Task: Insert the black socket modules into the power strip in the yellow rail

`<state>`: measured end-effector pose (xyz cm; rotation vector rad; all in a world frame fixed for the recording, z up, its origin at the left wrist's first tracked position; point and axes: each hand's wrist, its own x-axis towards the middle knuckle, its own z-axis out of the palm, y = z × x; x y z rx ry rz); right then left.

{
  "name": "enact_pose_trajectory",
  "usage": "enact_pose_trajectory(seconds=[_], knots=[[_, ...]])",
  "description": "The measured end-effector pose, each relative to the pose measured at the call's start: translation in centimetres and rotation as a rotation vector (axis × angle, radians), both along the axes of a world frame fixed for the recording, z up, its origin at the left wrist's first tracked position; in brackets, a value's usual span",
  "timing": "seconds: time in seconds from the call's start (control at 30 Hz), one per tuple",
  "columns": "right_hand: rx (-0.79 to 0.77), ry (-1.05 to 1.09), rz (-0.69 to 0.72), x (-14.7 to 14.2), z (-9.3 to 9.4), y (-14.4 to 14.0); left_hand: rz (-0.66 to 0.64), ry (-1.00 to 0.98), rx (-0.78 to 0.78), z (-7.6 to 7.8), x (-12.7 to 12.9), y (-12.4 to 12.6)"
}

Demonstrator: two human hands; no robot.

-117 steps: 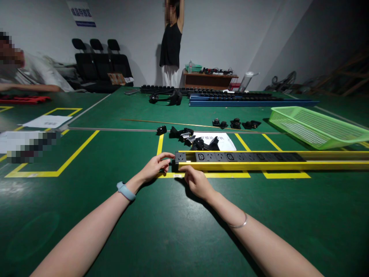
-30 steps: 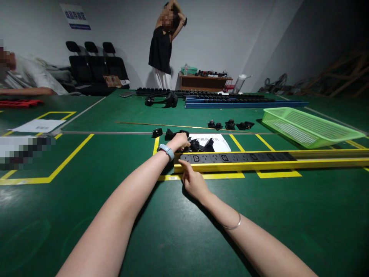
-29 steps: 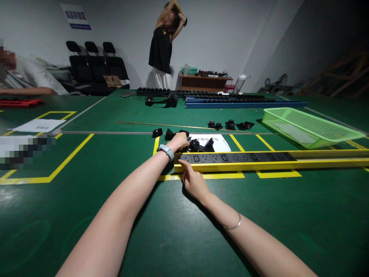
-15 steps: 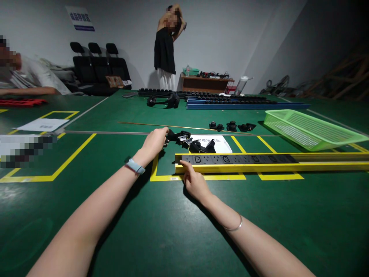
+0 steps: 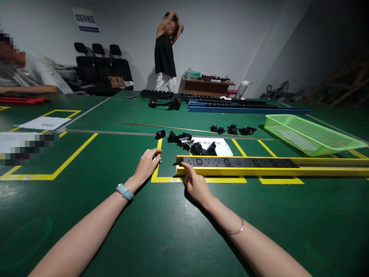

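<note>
A long yellow rail [image 5: 273,171] lies across the green table, with a row of black socket modules [image 5: 239,162] seated in its left part. My right hand [image 5: 195,185] rests at the rail's left end, index fingertip on its near edge. Just left of that end, my left hand [image 5: 146,165] is curled around a small black module [image 5: 157,157], of which only a bit shows past the fingertips. A pile of loose black modules [image 5: 187,140] lies beyond the rail, partly on a white paper label [image 5: 221,146].
A green mesh basket [image 5: 311,132] sits at the right. Blue rails [image 5: 245,108] and black strips lie at the far side, and a thin metal rod [image 5: 115,133] crosses the table. Small black parts [image 5: 230,129] lie nearby, papers [image 5: 43,123] at left. One person leans at left; another stands at the back.
My left hand reached into the pile of black modules, closed on one, and drew back toward me to the left of the rail's end. My right hand stayed on the rail.
</note>
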<state>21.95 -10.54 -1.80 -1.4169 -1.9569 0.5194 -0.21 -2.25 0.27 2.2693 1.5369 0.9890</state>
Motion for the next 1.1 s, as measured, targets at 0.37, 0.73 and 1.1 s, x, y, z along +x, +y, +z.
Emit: enact_pose_trajectory(seconds=[0.37,0.73,1.1], knots=[[0.061,-0.003,0.018,0.1,-0.1,-0.1,0.034,-0.106,-0.212,-0.8,-0.2,0.6],[0.492,-0.162,-0.025,0.0,1.6,-0.3,-0.129,-0.148,-0.123,-1.1,0.1,0.2],[0.408,-0.352,0.012,-0.5,1.8,0.2,-0.282,0.190,0.103,-0.9,1.6,-0.9]])
